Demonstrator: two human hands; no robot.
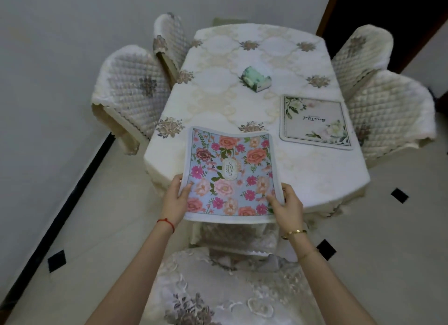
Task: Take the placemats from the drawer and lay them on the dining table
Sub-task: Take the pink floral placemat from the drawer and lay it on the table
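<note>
A blue placemat [230, 172] printed with pink and orange flowers is held over the near end of the dining table [242, 106]. My left hand [177, 198] grips its near left edge and my right hand [287, 206] grips its near right edge. The mat's far edge curls up slightly above the cream tablecloth, and its near edge overhangs the table's end. A second placemat [315, 121], cream with white flowers and green leaves, lies flat on the table's right side. The drawer is out of view.
A green tissue holder [254, 78] stands mid-table. Quilted covered chairs flank the table: two on the left [133, 92], two on the right [390, 106], and one directly below my arms [230, 288]. White walls stand behind, with a dark doorway [388, 17] at the far right.
</note>
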